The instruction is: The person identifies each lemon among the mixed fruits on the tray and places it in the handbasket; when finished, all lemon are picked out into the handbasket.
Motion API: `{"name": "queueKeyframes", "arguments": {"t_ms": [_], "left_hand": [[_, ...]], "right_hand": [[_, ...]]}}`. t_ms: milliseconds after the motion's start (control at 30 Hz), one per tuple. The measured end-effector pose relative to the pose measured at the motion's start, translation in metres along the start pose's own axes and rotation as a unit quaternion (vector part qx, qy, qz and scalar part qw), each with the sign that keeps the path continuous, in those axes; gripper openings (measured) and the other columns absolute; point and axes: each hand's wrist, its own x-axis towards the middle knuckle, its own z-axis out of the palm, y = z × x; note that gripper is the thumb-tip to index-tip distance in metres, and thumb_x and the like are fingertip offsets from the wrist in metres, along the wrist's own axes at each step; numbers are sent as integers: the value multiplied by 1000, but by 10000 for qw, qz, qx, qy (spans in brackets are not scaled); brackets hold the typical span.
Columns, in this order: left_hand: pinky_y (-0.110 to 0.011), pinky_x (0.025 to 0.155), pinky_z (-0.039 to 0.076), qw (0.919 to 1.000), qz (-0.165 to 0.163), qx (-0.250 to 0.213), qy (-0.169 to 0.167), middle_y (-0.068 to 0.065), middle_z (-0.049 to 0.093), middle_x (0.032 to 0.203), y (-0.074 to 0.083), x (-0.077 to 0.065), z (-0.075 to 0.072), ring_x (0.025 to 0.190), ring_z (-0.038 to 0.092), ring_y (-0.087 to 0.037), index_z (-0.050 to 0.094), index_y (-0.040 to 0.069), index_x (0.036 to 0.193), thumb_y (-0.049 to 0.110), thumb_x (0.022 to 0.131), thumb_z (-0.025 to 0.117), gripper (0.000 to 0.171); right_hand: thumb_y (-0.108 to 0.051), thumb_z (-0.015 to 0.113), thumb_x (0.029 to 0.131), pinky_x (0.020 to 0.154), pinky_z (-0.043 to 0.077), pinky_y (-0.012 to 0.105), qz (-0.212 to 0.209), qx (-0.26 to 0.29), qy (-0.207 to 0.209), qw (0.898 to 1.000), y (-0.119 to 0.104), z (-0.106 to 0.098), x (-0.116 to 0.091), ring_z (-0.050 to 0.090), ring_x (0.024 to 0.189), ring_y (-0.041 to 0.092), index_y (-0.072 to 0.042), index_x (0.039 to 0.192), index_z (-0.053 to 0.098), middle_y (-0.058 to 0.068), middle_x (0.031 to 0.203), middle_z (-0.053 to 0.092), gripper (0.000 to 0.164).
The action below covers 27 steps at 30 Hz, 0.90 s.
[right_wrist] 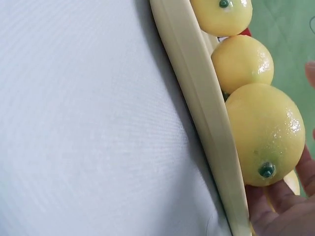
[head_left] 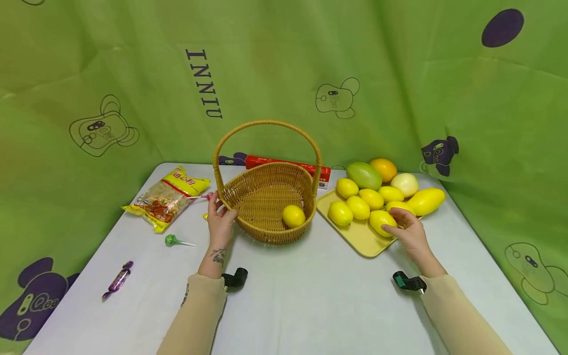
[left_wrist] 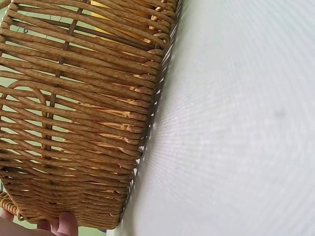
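My left hand [head_left: 220,224] grips the left rim of a wicker basket [head_left: 266,229], thumb in front and fingers behind. In the left wrist view, fingertips [left_wrist: 68,223] press against the basket's woven side [left_wrist: 83,132]. A single yellow lemon [head_left: 294,216] lies inside the basket. At the pale yellow tray [head_left: 370,249], my right hand [head_left: 413,237] reaches round the front lemon [head_left: 381,223]. Its lower fingers touch this lemon [right_wrist: 266,132] in the right wrist view, while another fingertip [right_wrist: 310,73] stands apart above it. Several other lemons [head_left: 340,213] sit on the tray.
Behind the lemons lie a green mango [head_left: 364,176], an orange [head_left: 383,170], a pale round fruit [head_left: 405,185] and a long yellow fruit [head_left: 427,201]. A red box [head_left: 284,162] stands behind the basket. Leftward are a food bag [head_left: 166,197], a green lollipop [head_left: 170,240] and a purple-wrapped candy [head_left: 118,280].
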Motion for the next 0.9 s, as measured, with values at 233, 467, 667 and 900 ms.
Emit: {"name": "queueKeyframes", "arguments": {"t_ms": [233, 467, 667, 900], "left_hand": [[-15, 72, 45, 10000, -11, 64, 4, -24, 31, 134, 0, 0, 0, 117, 39, -34, 27, 18, 144, -11, 75, 48, 77], [-15, 72, 45, 9998, 153, -42, -77, -26, 30, 133, -3, 0, -1, 117, 39, -38, 28, 15, 143, -12, 75, 47, 76], [-15, 73, 45, 10000, 66, -11, -63, -25, 30, 133, -3, 0, -1, 117, 39, -37, 27, 15, 144, -12, 75, 47, 77], [-16, 74, 46, 9999, 77, -67, -100, -25, 29, 134, -3, 2, -1, 118, 39, -36, 26, 17, 145, -11, 75, 47, 77]], "right_hand": [[-9, 69, 80, 92, 34, 8, 299, -611, -326, 9972, -4, 6, 6, 35, 127, 31, 7, 134, 35, 23, 138, 38, 66], [-15, 73, 77, 102, 33, 43, 255, -1209, -417, 9915, 0, 11, 11, 36, 124, 34, 6, 134, 37, 25, 137, 39, 70], [-20, 72, 79, 99, 36, 40, 424, -1240, -249, 9911, -2, 8, 8, 38, 120, 32, 1, 134, 40, 22, 136, 40, 67], [-13, 70, 80, 79, 40, 6, 8, -345, -164, 9993, -18, 6, 5, 44, 101, 5, -2, 132, 44, -1, 124, 46, 59]]}}
